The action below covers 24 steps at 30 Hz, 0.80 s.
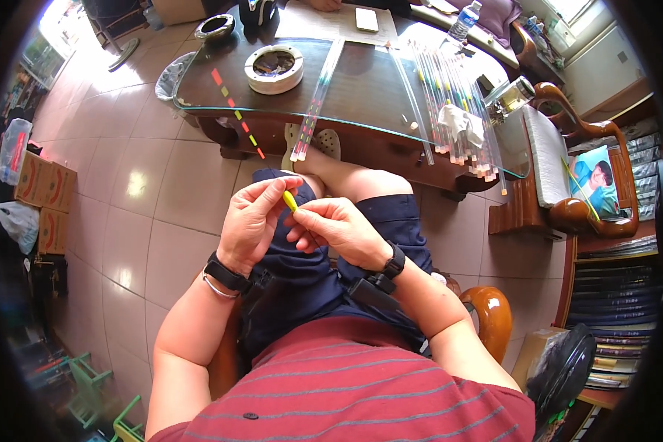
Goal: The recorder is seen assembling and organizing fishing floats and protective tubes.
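Float (290, 200) pinched by left hand (252, 214) and right hand (340, 230), both angled inward.

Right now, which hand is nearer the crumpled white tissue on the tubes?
Right. The right hand is below and left of the tissue in view; the left hand is also below it, but farther left.

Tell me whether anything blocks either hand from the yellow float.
Nothing visible does. The left hand and right hand both have their fingers on the float, with no object between. The table lies beyond them, not in between.
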Each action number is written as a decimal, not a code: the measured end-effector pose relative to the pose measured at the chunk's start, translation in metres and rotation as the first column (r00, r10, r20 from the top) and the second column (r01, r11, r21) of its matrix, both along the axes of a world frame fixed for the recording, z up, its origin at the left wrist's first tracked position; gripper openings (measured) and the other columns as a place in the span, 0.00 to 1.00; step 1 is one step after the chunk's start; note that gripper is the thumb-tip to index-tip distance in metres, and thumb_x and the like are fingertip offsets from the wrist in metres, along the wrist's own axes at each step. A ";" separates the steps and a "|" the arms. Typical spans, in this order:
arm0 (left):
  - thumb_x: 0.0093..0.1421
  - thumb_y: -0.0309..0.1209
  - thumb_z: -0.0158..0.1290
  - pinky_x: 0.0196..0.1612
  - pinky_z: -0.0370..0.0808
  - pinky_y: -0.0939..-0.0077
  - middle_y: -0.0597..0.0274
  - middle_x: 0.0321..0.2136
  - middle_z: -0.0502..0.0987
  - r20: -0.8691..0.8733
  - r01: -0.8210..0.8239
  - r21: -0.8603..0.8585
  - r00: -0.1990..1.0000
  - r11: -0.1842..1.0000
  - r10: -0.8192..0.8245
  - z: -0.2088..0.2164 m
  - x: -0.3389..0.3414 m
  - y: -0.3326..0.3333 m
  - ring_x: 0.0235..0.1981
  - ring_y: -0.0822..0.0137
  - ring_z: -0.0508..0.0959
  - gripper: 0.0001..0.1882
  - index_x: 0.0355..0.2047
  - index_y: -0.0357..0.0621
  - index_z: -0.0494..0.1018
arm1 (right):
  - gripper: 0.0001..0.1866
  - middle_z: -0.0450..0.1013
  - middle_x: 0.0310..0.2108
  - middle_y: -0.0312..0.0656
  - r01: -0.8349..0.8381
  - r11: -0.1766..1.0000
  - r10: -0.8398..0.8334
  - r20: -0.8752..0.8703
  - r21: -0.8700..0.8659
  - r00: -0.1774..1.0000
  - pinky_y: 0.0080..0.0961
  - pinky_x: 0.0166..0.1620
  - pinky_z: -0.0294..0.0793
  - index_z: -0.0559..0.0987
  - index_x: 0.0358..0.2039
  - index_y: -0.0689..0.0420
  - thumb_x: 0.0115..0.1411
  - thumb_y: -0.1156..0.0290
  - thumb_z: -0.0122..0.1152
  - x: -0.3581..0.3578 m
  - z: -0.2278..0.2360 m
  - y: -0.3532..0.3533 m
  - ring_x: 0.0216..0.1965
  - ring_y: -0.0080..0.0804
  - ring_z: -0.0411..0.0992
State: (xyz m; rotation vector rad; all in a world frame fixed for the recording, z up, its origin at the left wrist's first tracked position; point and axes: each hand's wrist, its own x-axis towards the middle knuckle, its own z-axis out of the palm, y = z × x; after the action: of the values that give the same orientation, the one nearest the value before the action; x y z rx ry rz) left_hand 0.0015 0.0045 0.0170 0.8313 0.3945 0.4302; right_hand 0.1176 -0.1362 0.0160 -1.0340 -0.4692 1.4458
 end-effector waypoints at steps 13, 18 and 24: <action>0.62 0.31 0.57 0.41 0.73 0.82 0.62 0.36 0.81 -0.081 -0.142 -0.039 0.987 0.989 0.138 -0.010 -0.001 0.008 0.36 0.75 0.77 0.08 0.38 0.42 0.80 | 0.11 0.68 0.22 0.26 0.462 0.873 -0.462 0.565 0.154 0.683 0.12 0.22 0.60 0.81 0.35 0.59 0.63 0.64 0.58 0.113 -0.018 0.023 0.21 0.10 0.61; 0.62 0.31 0.57 0.41 0.73 0.83 0.63 0.36 0.81 -0.095 -0.119 -0.012 0.989 0.993 0.117 -0.013 -0.001 0.007 0.35 0.75 0.77 0.08 0.39 0.42 0.80 | 0.15 0.75 0.21 0.36 0.663 0.749 -0.411 0.772 -0.019 0.486 0.22 0.28 0.71 0.82 0.28 0.61 0.60 0.61 0.60 0.238 -0.080 0.054 0.22 0.21 0.71; 0.63 0.31 0.55 0.40 0.73 0.83 0.63 0.35 0.81 -0.142 -0.080 -0.011 0.987 0.997 0.078 -0.018 0.001 0.008 0.34 0.76 0.77 0.08 0.38 0.40 0.79 | 0.17 0.76 0.21 0.40 0.705 0.703 -0.287 0.868 -0.096 0.405 0.28 0.29 0.72 0.83 0.27 0.58 0.59 0.56 0.57 0.300 -0.103 0.071 0.20 0.27 0.73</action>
State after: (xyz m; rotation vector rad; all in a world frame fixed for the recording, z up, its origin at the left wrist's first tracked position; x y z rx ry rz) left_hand 0.0028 0.0120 -0.0011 0.8340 0.5633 0.4422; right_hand 0.4178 -0.0654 -0.0869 -2.0559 -0.3745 0.3958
